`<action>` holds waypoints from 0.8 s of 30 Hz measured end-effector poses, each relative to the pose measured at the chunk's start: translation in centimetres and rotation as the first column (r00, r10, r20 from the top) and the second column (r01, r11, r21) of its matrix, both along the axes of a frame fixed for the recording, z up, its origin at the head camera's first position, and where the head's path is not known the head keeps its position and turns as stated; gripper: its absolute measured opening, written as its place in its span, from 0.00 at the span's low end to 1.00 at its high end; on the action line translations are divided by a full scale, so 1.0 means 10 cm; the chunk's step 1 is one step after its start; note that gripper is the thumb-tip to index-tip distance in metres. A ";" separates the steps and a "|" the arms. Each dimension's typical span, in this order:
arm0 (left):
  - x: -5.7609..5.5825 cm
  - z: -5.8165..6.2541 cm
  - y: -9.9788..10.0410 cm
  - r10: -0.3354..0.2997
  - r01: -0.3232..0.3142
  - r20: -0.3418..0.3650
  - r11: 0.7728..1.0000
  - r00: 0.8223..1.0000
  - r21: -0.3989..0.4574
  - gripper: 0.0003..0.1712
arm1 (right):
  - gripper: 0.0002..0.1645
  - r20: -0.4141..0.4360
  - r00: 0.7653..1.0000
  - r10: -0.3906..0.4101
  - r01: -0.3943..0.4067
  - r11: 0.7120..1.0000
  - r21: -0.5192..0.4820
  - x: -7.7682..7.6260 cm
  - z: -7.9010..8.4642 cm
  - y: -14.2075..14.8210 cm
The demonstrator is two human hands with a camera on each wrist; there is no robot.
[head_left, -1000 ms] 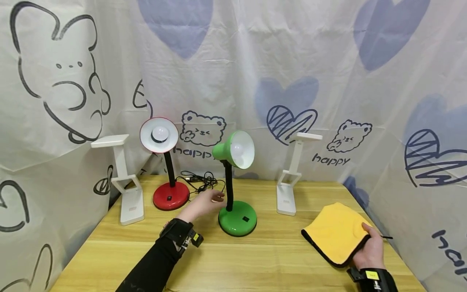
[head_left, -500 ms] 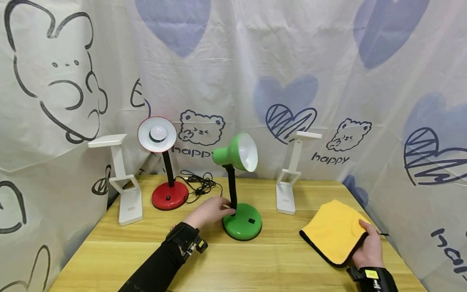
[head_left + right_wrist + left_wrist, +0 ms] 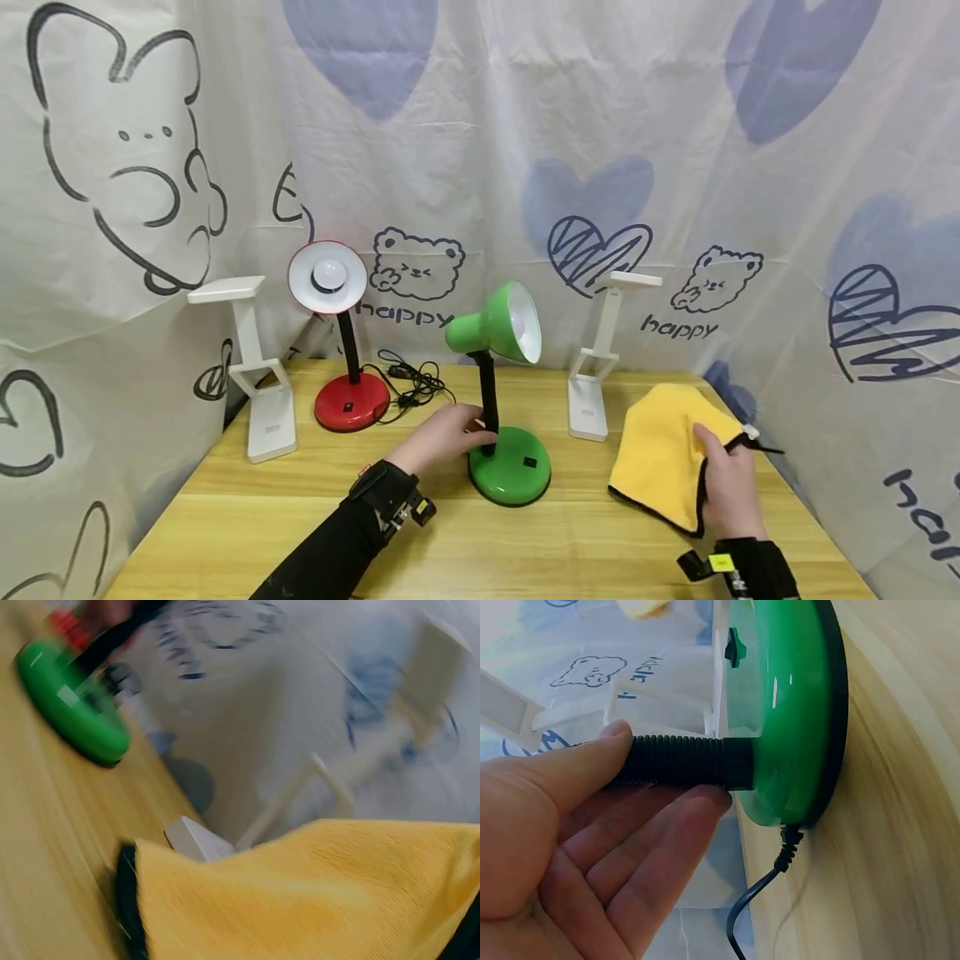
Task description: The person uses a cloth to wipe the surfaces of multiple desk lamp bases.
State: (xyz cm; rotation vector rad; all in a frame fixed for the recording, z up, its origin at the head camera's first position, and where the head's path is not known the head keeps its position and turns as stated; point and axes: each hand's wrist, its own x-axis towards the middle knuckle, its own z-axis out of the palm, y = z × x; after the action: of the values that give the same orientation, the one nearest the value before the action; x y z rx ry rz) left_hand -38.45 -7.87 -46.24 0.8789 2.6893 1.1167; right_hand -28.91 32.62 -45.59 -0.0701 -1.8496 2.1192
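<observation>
My left hand [image 3: 437, 435] pinches the black ribbed neck [image 3: 679, 760] of a green desk lamp [image 3: 512, 468], low down near its round base. In the left wrist view the thumb lies on one side of the neck and the fingers on the other. The lamp stands upright, its shade tipped to the right. At the right of the table my right hand [image 3: 732, 492] grips a yellow cloth [image 3: 658, 457] with black edging by its right side. That cloth hangs across the bottom of the right wrist view, which is blurred.
A red desk lamp [image 3: 352, 402] with a tangled black cord [image 3: 417, 385] stands back left. White folding lamps stand at far left [image 3: 272, 423] and behind the green lamp to its right [image 3: 587, 410]. A printed curtain [image 3: 480, 125] encloses the wooden table [image 3: 570, 542].
My left hand has closed on the green lamp's neck, and the lamp has shifted right and nearer. My right hand has moved left and up with the cloth.
</observation>
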 end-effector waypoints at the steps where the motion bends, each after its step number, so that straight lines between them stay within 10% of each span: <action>1: 0.00 -0.01 0.00 -0.001 0.001 -0.006 1.000 1.000 -0.007 0.15 | 0.21 -0.021 0.997 -0.070 0.072 0.987 0.144 0.00 0.05 -0.10; 5: 0.01 0.01 0.02 -0.006 0.005 -0.022 1.000 1.000 -0.030 0.14 | 0.22 -0.111 0.983 -0.146 0.184 0.768 0.613 -0.01 0.10 -0.57; 9: 0.02 0.02 0.03 0.009 -0.009 -0.025 1.000 1.000 -0.001 0.12 | 0.18 0.000 0.995 0.096 -0.053 0.545 0.837 -0.04 -0.10 -1.09; 13: 0.00 0.01 0.03 0.015 -0.013 -0.048 0.999 0.999 0.040 0.11 | 0.24 0.160 0.918 0.363 -0.248 0.210 0.946 -0.05 -0.35 -1.49; 15: 0.00 0.01 0.04 0.014 -0.012 -0.066 0.999 0.998 0.041 0.11 | 0.28 0.191 0.888 0.417 -0.251 0.093 0.964 -0.07 -0.40 -1.62; 17: -0.01 0.00 0.05 0.013 -0.010 -0.074 0.999 0.997 0.039 0.11 | 0.27 0.206 0.881 0.426 -0.244 0.035 0.969 -0.10 -0.40 -1.69; 24: -0.01 -0.01 0.04 0.011 -0.009 -0.081 1.000 0.997 0.027 0.13 | 0.30 0.249 0.862 0.441 -0.284 0.015 0.959 -0.32 -0.33 -1.81</action>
State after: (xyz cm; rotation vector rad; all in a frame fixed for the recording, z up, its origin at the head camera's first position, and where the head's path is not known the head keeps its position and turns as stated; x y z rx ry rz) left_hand -38.55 -7.46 -46.30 0.9356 2.7524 1.1464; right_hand -32.09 14.55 -48.89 0.9521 -2.9973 0.4668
